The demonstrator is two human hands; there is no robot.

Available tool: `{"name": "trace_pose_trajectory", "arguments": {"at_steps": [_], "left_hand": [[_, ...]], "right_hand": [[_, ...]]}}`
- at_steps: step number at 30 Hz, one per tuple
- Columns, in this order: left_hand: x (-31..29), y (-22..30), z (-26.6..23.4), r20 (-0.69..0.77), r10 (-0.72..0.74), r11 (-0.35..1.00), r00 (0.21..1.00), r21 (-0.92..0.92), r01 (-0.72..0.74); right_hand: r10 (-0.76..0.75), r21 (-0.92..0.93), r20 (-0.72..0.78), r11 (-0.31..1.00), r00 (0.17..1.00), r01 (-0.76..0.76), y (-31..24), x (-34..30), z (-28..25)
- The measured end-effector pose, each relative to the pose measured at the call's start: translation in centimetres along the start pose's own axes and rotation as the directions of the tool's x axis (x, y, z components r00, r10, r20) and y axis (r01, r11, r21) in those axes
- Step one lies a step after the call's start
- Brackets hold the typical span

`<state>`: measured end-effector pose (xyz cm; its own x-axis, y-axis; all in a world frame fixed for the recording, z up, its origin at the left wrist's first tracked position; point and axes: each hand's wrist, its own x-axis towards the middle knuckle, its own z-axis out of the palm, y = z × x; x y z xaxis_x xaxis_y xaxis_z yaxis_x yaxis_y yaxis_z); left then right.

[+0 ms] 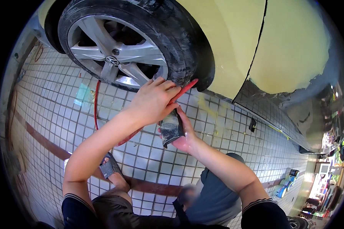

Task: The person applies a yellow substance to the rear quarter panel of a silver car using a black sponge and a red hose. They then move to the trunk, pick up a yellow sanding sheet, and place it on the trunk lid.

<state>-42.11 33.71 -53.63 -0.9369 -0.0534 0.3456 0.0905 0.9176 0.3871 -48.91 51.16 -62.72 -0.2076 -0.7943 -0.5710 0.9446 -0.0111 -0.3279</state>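
The left hand is closing its fingers narrowly around a slim red piece, whose tip is poking out past the fingers on the far right. Just below it, the right hand is holding a dark block, cradling it between the palm and curled fingers. The block's face is showing pale, chalky smears, and its upper end is lying close under the left hand; whether the two are touching, I cannot tell

Directly beyond the left hand, a car wheel is standing with silver spokes and a black tyre streaked with whitish residue. Beyond both hands and to their right, a pale yellow panel is meeting a second panel along a dark gap; there the matt yellow coat is ending in a ragged edge against glossy dark paint, which is mirroring the room

Beneath the hands, a floor of small white tiles is spreading out in a dark-lined grid, with a brown band crossing on the near side of them. Left of the left hand, a red hose is running over the tiles, and a greenish patch is lying farther left. Right of the right hand, a small black object is lying near the car's lower edge; a blue and black item is sitting farther right, and assorted clutter is filling the room's far right side
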Motion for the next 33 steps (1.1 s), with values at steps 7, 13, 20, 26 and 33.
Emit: {"name": "trace_pose_trajectory", "arguments": {"at_steps": [7, 13, 20, 26, 33], "left_hand": [[-0.4, 0.7, -0.7, -0.017, 0.061, 0.998, 0.998, -0.013, -0.062], [-0.6, 1.1, -1.3, 0.009, 0.046, 0.998, 0.999, -0.042, -0.045], [-0.9, 0.7, -1.1, 0.048, 0.045, 0.999, 0.998, -0.032, -0.043], [-1.2, 0.5, -1.1, 0.081, 0.021, 0.999, 0.996, -0.026, -0.019], [-1.3, 0.4, -1.2, 0.091, 0.032, 0.999, 0.995, -0.023, -0.030]], "right_hand": [[-0.025, 0.035, -0.076, 0.999, 0.997, 0.028, 0.3, -0.2, 0.2], [-0.036, 0.041, 0.001, 0.999, 0.999, 0.036, 0.0, 0.0, -0.4], [-0.072, 0.050, -0.063, 0.996, 0.995, 0.076, 0.2, 0.0, -1.3], [-0.241, -0.001, -0.215, 0.969, 0.947, 0.246, 0.3, 0.9, -1.5], [-0.255, 0.005, -0.150, 0.966, 0.955, 0.259, -0.2, 0.8, -0.9]]}}
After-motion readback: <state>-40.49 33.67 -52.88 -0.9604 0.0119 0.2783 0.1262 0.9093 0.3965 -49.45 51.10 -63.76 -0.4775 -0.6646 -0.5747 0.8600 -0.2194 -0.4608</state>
